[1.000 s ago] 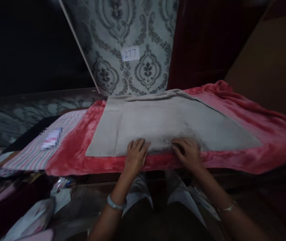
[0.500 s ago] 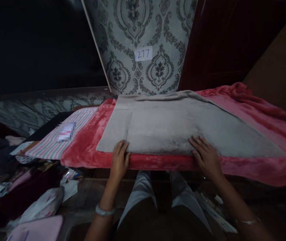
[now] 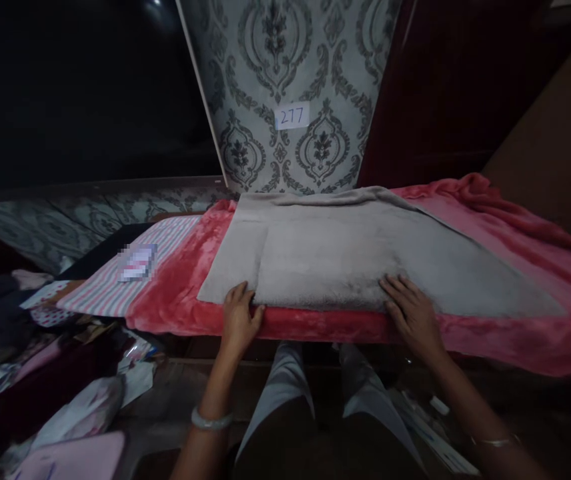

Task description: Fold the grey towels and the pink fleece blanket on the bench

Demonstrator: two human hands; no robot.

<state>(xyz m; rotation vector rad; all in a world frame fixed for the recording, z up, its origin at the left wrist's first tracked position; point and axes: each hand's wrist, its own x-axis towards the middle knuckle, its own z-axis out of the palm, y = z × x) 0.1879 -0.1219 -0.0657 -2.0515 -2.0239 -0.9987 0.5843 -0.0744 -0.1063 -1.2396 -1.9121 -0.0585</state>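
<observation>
A grey plush cloth (image 3: 325,253) lies spread over a red plush blanket (image 3: 175,287), with a crease down its left part and a rumpled far edge. My left hand (image 3: 240,316) rests on the cloth's near edge toward its left end, fingers stretched forward and thumb apart. On the same edge, farther right, my right hand (image 3: 412,315) lies flat with its fingers out over the cloth. Both hands are open, and neither grips the fabric.
Left of the blanket lies a striped cloth (image 3: 110,287) with a small pixelated packet (image 3: 138,263) on it. Behind stand a dark screen (image 3: 80,93) and a patterned wall with a "277" label (image 3: 292,116). Clothes and bags (image 3: 80,413) are heaped at lower left.
The view has shifted slightly. My left thumb has moved a little away from the fingers; my right hand stays nearly in place. The grey cloth looks the same.
</observation>
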